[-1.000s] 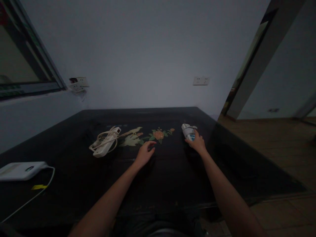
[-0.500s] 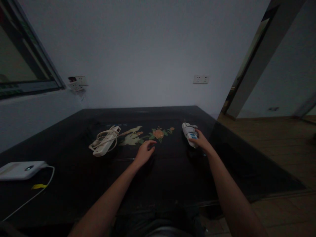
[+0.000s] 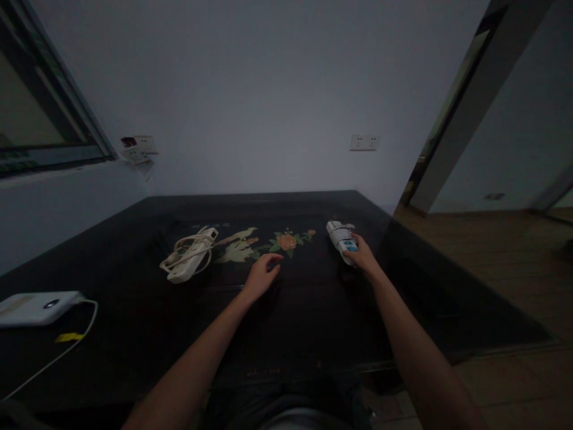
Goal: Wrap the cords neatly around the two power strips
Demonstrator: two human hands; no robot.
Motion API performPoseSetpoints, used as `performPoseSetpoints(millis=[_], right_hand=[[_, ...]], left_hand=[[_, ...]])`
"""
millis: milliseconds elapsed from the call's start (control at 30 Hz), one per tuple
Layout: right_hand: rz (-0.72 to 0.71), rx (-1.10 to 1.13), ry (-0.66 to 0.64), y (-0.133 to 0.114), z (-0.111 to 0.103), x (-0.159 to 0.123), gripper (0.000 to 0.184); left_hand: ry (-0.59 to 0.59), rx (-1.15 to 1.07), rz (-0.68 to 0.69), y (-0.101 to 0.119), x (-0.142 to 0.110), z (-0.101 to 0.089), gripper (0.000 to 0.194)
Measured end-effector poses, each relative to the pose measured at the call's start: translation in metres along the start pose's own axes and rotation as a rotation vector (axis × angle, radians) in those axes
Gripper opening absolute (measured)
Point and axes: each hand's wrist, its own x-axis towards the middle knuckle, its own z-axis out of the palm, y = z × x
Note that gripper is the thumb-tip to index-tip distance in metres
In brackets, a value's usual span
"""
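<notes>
On the right side of the dark table (image 3: 308,316), my right hand (image 3: 363,255) grips the near end of a white power strip (image 3: 336,233) with its grey-white cord wound round the middle. Blue patches show on the strip beside my fingers. My left hand (image 3: 262,273) rests low over the table near the painted flower, fingers loosely curved and apart from the thumb, with nothing in it. A second white power strip (image 3: 190,263) lies to the left, a pale cord looped loosely over it.
At the left edge lies a white device (image 3: 42,307) with a white cable (image 3: 87,328) and a yellow tag (image 3: 69,337). Wall sockets (image 3: 364,142) sit above the table's back edge, and more sockets (image 3: 136,149) are by the window. Wooden floor (image 3: 483,257) extends to the right.
The power strip in my right hand has shifted slightly to the left and away from me. My left hand stays nearly where it was.
</notes>
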Motion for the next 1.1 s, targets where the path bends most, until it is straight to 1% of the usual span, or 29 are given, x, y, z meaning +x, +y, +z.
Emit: performPoseSetpoints(millis=[233,667,933,1100], right_hand=[[0.050,0.008,-0.001,0.0000,-0.0004,0.0027,0.075],[0.027,-0.008,0.029,-0.0021,-0.0014,-0.0011,0.072],[0.045,0.011,0.006,0.0007,-0.0037,0.0003,0.075],[0.047,0.063,-0.027,0.0047,-0.0053,0.0035,0.078]], left_hand=[[0.001,0.004,0.001,0.0004,-0.0001,-0.0003,0.026],[0.005,0.010,0.004,0.0042,-0.0004,-0.0023,0.026],[0.007,0.008,0.008,0.0014,0.0000,-0.0017,0.025],[0.001,0.020,0.005,-0.0001,0.0003,-0.0020,0.030]])
